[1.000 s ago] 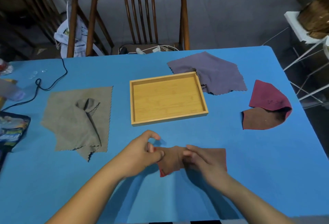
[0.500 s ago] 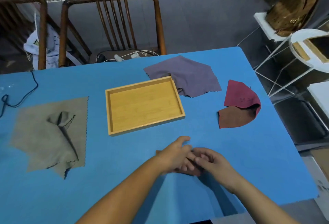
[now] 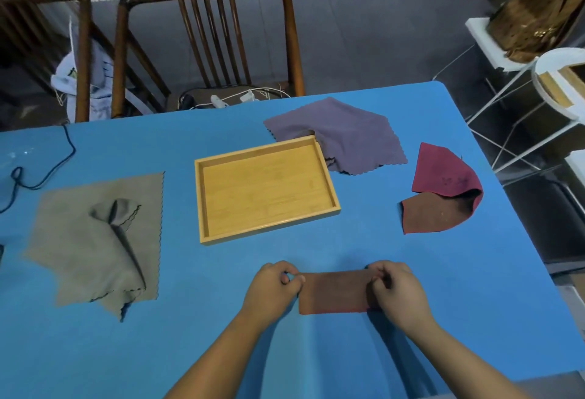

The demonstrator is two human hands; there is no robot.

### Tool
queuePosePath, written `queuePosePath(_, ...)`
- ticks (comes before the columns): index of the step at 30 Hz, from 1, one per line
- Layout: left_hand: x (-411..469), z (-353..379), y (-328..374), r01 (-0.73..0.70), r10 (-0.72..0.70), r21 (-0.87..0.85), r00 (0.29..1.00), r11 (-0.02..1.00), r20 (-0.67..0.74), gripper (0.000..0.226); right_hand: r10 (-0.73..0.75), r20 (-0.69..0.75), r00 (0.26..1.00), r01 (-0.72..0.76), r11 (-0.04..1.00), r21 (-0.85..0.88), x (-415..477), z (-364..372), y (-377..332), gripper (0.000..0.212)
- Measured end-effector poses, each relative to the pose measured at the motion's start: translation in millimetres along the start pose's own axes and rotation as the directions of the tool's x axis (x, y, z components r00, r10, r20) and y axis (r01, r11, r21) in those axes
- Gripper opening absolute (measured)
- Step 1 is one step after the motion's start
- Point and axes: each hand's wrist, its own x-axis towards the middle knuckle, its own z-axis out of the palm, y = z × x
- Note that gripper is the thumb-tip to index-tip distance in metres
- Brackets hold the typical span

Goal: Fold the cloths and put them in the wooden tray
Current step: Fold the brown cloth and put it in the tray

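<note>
Left hand (image 3: pixel 274 284) and right hand (image 3: pixel 393 289) curled closed, each pinching one short end of a small brown cloth (image 3: pixel 334 292), folded to a flat rectangle and lying on the blue bench (image 3: pixel 411 272) near its front edge; thumb and forefinger of each gripping a far corner. Just beyond, apart from the cloth, the wooden tray (image 3: pixel 329 181), bare inside, sitting slightly skewed at mid-bench. Touching the tray's far right corner, a purple cloth (image 3: pixel 351 135), unfolded and rumpled, one flap draped against the rim. Further right and well apart from the tray, a maroon cloth (image 3: pixel 443 173) loosely doubled over, brown underside showing along the near edge. Left of the tray, apart from it, a grey-olive cloth (image 3: pixel 79 240) spread mostly flat with one corner flipped over toward its middle and a ridge running down to the near edge. At far left, a dark cable (image 3: pixel 41 177) looping across the bench. Beyond the bench, two wooden chairs (image 3: pixel 205 34), with white cords and plugs on the nearer seat
</note>
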Motion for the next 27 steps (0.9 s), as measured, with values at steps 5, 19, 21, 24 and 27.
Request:
queuePosePath(5, -6, 20, 2, 0.001, -0.001, 0.064, 1.0, 0.998, 0.0, 0.025, 0.043, -0.059, 0.997, -0.051, 0.989, -0.142, -4, 3, 0, 0.029)
queuePosePath(19, 23, -73, 36, -0.069, -0.032, -0.596, 0.987, 0.8, -0.157, 0.023, 0.013, -0.07, 0.997, 0.005, 0.967, 0.254, 51, -17, -87, 0.028)
queuePosePath(21, 51, -111, 48, -0.105, -0.018, -0.636, 0.983, 0.764, -0.184, 0.026, -0.082, -0.101, 0.992, 0.107, 0.956, 0.274, 92, -15, -132, 0.022)
queuePosePath(24, 105, -144, 54, -0.113, -0.065, -0.56, 0.956, 0.821, -0.287, 0.024, -0.177, -0.144, 0.974, 0.203, 0.959, 0.195, 157, -7, -192, 0.022)
queuePosePath(27, 153, -150, 52, -0.12, -0.042, -0.375, 0.917, 0.919, -0.397, 0.019, -0.312, -0.168, 0.935, 0.301, 0.95, -0.085, 206, 10, -218, 0.017)
